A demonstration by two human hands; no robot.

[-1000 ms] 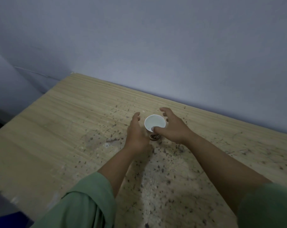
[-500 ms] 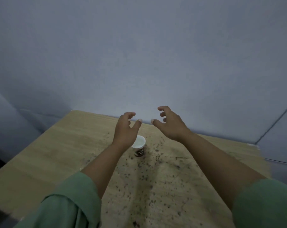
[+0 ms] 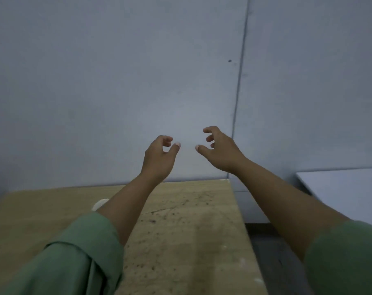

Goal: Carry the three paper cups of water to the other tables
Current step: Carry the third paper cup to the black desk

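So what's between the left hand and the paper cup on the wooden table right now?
Head view: the person's own left forearm covers most of the paper cup; the left hand is raised, empty.

Paper cup (image 3: 99,203) mostly behind left forearm (image 3: 125,201)

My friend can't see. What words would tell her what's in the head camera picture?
Two empty hands, the left hand and the right hand, are held up with fingers curled in front of a plain grey wall. Below them is a speckled wooden table, where the white rim of a paper cup peeks out from behind the left forearm in its green sleeve.
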